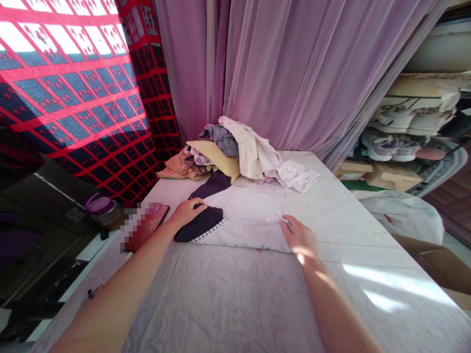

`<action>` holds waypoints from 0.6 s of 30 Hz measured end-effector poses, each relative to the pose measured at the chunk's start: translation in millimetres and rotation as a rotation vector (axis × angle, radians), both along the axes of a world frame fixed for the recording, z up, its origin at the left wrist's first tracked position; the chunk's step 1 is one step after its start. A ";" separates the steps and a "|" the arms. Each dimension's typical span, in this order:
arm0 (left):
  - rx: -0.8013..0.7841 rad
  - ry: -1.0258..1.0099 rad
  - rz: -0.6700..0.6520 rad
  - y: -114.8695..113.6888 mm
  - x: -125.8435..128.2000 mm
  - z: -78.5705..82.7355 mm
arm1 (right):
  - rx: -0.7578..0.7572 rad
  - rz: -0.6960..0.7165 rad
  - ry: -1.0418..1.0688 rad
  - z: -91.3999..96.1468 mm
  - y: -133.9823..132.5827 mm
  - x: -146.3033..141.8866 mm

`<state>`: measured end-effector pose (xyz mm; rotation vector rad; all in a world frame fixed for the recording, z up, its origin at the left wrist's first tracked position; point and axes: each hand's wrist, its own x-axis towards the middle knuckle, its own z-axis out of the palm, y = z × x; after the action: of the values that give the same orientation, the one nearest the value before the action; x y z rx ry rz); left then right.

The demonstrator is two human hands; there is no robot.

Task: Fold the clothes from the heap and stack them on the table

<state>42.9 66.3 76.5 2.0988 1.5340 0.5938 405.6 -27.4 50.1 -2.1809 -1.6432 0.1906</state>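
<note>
A folded white shirt with black sleeves and a dotted lace trim lies sideways on the covered table, small printed figures along its near edge. My left hand is at the black end, fingers closed on the dark cloth. At the other end, my right hand grips the white hem between thumb and fingers. The second black sleeve stretches out behind, toward the clothes pile. What lies under my fingertips is partly hidden.
A heap of clothes sits at the table's back edge before a purple curtain. Left are a red phone, partly blurred, and a purple-lidded jar. Shoes stand on a rack at right; an open cardboard box is below.
</note>
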 end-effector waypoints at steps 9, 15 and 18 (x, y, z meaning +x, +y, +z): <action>-0.121 -0.092 0.074 -34.4 -24.9 -4.5 | 0.187 0.027 0.014 -21.7 -5.7 9.8; 0.109 0.011 0.162 -60.8 -12.1 -8.7 | 0.186 0.003 -0.010 -27.1 -4.2 9.8; 0.285 0.010 0.200 -61.1 -6.5 -14.0 | 0.226 -0.004 -0.018 -24.9 -4.9 7.7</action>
<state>36.4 5.2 62.5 2.1652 1.7668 0.9235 413.3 -32.3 25.3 -2.0208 -1.5865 -0.0163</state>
